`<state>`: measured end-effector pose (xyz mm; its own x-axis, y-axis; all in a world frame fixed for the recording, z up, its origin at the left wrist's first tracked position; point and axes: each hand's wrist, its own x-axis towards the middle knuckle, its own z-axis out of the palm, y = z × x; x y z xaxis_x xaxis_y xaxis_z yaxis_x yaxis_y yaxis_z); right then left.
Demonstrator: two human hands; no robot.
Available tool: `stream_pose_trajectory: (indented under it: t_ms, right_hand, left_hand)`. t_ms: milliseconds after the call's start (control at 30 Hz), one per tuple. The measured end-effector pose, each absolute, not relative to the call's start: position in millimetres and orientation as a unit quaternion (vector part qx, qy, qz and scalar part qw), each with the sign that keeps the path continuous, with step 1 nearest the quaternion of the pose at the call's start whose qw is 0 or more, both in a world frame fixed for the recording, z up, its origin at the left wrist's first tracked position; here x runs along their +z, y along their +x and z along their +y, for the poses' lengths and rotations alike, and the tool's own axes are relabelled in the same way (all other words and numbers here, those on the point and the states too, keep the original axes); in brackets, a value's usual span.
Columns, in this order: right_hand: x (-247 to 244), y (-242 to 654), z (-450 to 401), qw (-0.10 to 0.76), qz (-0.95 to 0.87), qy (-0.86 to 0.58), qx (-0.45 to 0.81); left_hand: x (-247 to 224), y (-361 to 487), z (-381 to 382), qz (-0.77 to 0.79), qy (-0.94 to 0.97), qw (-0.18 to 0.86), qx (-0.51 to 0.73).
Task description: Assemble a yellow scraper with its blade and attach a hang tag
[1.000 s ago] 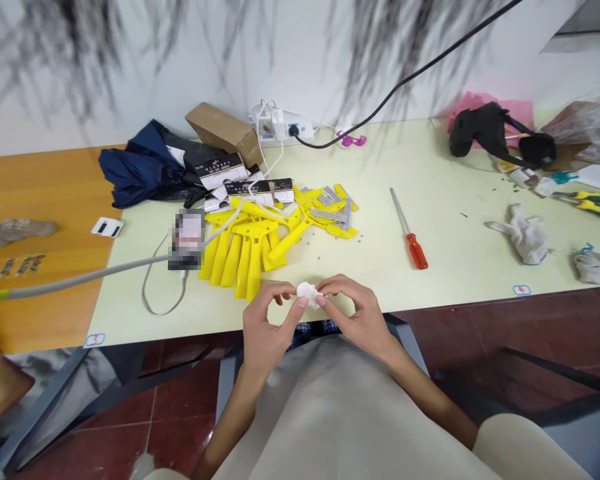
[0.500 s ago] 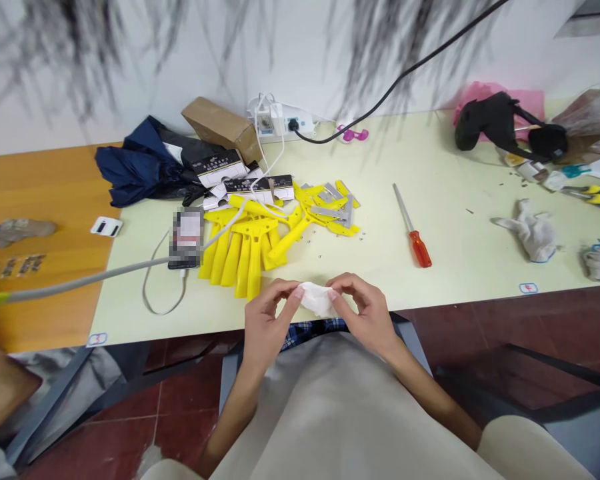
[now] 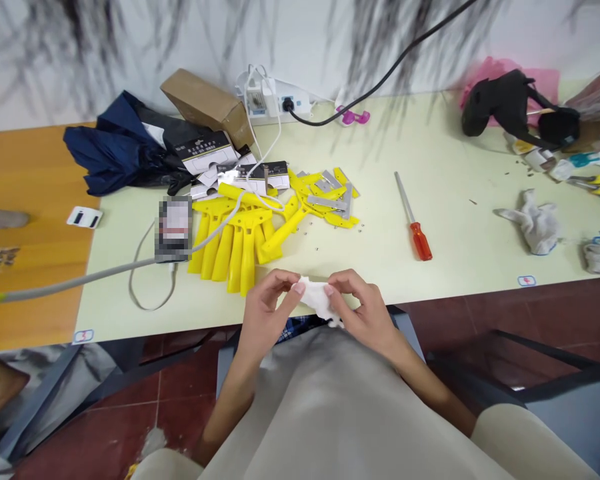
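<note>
seated at the near edge of the bench [image 3: 450, 267], both hands raised just over that edge. left hand [image 3: 266, 308] and right hand [image 3: 363, 308] face each other, with a crumpled white cloth [image 3: 317, 299] between them. the cloth is off the bench surface, above the near edge, one corner hanging toward the beige lap cover [image 3: 340, 407].

fingers [image 3: 286, 283] of the left hand are closed in a pinch on the cloth's left side. fingers [image 3: 336, 288] of the right hand pinch its right side the same way. no other object is in either hand.

step in hand: the cloth is being worked between both pinches. either pinch must loosen before the cloth can be opened out or put down.

nearest, just beyond the left hand: a heap of yellow plastic scrapers [image 3: 247, 263]. to their right lie grey metal blades [image 3: 330, 202] and small screws [image 3: 330, 230]. a red-handled screwdriver [image 3: 421, 240] lies apart, beyond the right hand. along the far edge: printed card packs [image 3: 205, 152], a cardboard box [image 3: 205, 100], a power strip [image 3: 275, 103]. near the left end: a navy umbrella [image 3: 115, 147] and a pixelated phone [image 3: 173, 227]. at the right end: white work gloves [image 3: 535, 223] and pliers [image 3: 595, 187].
</note>
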<state>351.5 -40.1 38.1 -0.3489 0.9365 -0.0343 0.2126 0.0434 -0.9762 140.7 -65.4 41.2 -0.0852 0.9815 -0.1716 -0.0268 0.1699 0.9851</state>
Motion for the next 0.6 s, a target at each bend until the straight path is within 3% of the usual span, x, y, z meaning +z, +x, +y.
stream_pose_trajectory:
  t_ms: [367, 600]
  right_hand:
    - [60, 366, -28, 0.210, -0.564, -0.436, 0.670]
    - [111, 374, -24, 0.205, -0.509, -0.381, 0.744]
  left_hand:
    - [58, 140, -74, 0.638, 0.374, 0.450, 0.501]
    - [105, 142, -81, 0.614, 0.382, 0.459, 0.516]
